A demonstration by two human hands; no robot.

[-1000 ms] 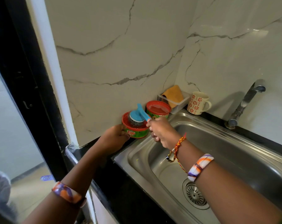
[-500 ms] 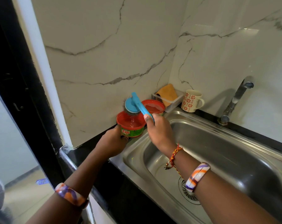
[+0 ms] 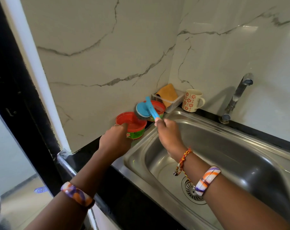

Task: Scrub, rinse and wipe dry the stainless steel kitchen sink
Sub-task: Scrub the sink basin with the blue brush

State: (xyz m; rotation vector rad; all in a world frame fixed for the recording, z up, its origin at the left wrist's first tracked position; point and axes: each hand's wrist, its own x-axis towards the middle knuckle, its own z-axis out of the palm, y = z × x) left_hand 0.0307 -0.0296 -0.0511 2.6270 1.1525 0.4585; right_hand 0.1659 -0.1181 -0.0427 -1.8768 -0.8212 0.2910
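Your right hand [image 3: 168, 133] grips the blue scrubber [image 3: 146, 110] by its handle, head up-left just above the red soap tub [image 3: 132, 126] your left hand [image 3: 115, 141] holds, sink [image 3: 232, 146] right below-right.

A black counter [image 3: 117, 191] is seen along the marble wall. A steel sink [image 3: 240, 146] is set into it. At the back left corner, a red tub [image 3: 132, 128] is placed on the counter, with a second red tub [image 3: 157, 110] just behind it. A clear tray [image 3: 172, 103] with an orange cloth [image 3: 167, 93] inside is found near them. A flowered mug [image 3: 191, 100] is placed beside the tray.
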